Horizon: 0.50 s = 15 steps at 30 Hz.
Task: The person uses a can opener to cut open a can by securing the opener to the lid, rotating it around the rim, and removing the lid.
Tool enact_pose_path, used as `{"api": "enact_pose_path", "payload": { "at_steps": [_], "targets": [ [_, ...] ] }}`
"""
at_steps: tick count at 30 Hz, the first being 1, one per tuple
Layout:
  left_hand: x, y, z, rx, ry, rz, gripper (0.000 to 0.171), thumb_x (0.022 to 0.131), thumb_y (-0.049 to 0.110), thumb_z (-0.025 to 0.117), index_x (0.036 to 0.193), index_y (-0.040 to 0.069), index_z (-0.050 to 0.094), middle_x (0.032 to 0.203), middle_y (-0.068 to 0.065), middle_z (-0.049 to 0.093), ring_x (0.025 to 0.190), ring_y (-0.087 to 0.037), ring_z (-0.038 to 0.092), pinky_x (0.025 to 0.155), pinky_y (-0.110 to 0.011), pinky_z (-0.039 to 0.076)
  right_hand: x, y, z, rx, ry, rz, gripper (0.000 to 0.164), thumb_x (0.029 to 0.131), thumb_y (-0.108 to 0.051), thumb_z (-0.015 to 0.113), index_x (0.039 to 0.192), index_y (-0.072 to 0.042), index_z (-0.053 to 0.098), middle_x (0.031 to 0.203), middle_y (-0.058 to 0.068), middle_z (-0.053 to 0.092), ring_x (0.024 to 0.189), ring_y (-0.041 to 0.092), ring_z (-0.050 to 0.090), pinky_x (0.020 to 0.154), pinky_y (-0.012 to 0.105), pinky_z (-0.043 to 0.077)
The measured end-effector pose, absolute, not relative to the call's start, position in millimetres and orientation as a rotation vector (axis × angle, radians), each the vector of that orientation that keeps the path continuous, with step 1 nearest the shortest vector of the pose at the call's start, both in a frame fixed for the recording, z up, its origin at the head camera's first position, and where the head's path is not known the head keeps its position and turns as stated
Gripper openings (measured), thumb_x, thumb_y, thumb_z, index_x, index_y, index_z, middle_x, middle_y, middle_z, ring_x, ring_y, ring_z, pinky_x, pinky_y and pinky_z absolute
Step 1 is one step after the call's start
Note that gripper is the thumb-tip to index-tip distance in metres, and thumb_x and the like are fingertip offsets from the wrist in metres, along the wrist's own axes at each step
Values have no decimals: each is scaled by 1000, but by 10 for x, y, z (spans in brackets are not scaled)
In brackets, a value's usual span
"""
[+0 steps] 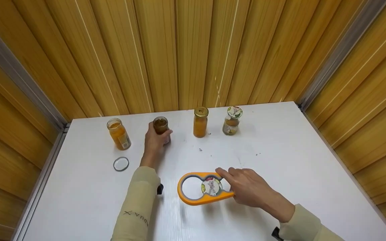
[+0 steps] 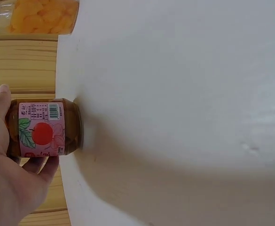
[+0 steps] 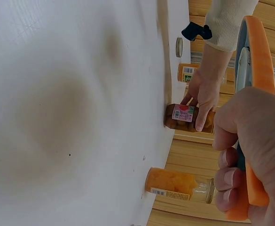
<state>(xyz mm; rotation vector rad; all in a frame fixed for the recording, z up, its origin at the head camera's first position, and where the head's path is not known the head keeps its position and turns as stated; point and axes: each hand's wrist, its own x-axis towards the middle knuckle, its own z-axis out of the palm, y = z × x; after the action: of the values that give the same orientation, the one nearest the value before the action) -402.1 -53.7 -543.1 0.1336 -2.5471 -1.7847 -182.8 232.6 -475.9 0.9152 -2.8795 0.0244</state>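
My left hand (image 1: 153,140) grips a glass jar (image 2: 43,127) of brown contents, its thumb on one side and fingers on the other. The jar stands near the back of the table, with a pink label bearing a red fruit. From above, its mouth shows no lid. My right hand (image 1: 251,187) holds an orange jar opener (image 1: 194,202) by one end, raised over the front of the table. A round printed lid (image 1: 212,186) sits within the opener's middle ring. In the right wrist view the fingers (image 3: 229,179) are curled round the opener's handle.
At the back left stands a lidless jar (image 1: 119,135) of orange fruit, with a loose lid (image 1: 121,164) in front. A gold-lidded jar (image 1: 200,125) and a smaller jar (image 1: 230,127) with a printed lid stand right of centre. Wood-patterned walls (image 1: 193,50) enclose the white table (image 1: 79,194).
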Motion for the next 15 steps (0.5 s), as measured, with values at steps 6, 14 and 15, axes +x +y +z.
{"api": "enact_pose_path", "payload": {
  "at_steps": [6, 14, 15],
  "targets": [
    [-4010, -563, -5406, 130, -2571, -1792, 82, 77, 31, 76, 140, 14, 27, 139, -9, 39, 127, -23, 37, 106, -43, 28, -1828, 2326, -4755, 923, -2873, 26, 74, 66, -15, 78, 129, -22, 41, 74, -6, 46, 59, 9, 45, 55, 26, 45],
    [-3982, -633, -5386, 168, -2708, -1715, 109, 76, 33, 77, 149, 10, -1, 152, -16, 15, 138, -28, 17, 111, -42, 16, -1821, 2328, -4743, 915, -2848, 14, 75, 64, -14, 78, 128, -22, 42, 73, -7, 47, 58, 10, 45, 53, 26, 43],
    [-3966, -652, -5379, 194, -2736, -1703, 112, 75, 34, 77, 149, 10, -4, 152, -16, 11, 139, -29, 14, 111, -42, 15, -1820, 2327, -4742, 914, -2847, 14, 75, 63, -14, 78, 128, -23, 42, 73, -7, 47, 58, 10, 45, 53, 26, 43]
  ]
}}
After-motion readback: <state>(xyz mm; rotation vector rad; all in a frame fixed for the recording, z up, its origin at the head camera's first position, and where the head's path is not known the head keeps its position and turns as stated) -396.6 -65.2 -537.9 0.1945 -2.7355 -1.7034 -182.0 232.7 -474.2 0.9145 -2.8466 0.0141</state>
